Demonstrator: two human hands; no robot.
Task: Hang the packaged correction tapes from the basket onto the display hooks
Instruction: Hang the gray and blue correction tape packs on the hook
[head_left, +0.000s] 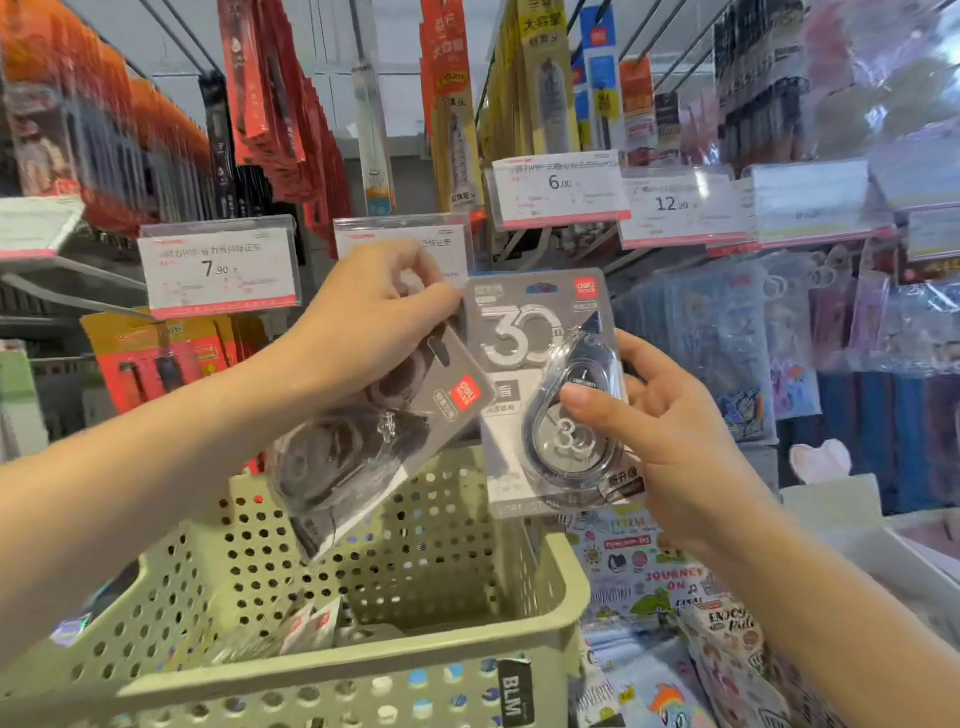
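At frame centre, above the perforated beige plastic basket, the left hand gripped a tilted grey carded correction tape pack; the right hand pinched an upright grey one.

"deli", "30" on upright correction tape pack; price tags "7.90", "6.00", "12.90".

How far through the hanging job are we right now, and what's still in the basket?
Done: no grey pack shows on a hook yet. In hand: the left hand holds a tilted correction tape pack; the right hand holds an upright pack in front of the hooks. Left: both packs, plus a few more in the basket.
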